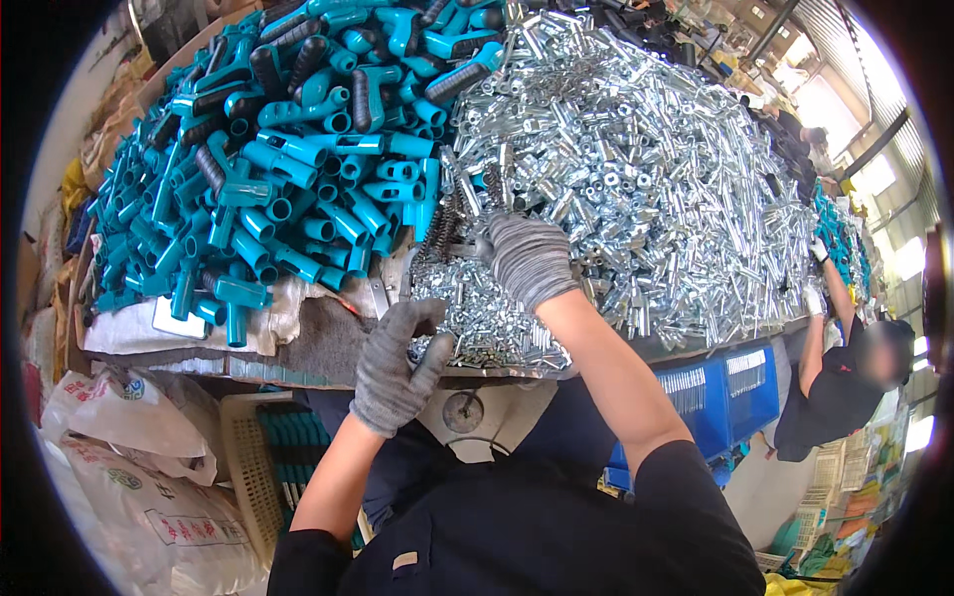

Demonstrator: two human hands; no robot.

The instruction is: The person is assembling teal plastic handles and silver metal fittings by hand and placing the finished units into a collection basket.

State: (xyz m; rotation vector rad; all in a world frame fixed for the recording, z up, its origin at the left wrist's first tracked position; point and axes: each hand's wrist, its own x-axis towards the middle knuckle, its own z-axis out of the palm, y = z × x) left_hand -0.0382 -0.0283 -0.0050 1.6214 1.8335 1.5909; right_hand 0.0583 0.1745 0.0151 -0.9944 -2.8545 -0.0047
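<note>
The dark coil springs (437,238) lie in a cluster at the boundary between two heaps, just left of the right hand (532,260); their long axes run mostly away from the wearer, and which end is the front cannot be told. The gloved right hand reaches over them with bent fingers, its fingertips partly hidden, so whether it grips a piece cannot be told. Nearer the table edge, beside a patch of small metal parts (487,320), the gloved left hand (397,366) is half spread, thumb apart from its curled fingers. Teal tool housings (298,199) are heaped to the left, silver metal parts (656,189) to the right. White sacks (149,507) at lower left carry printed characters, some red, and a green round emblem.
</note>
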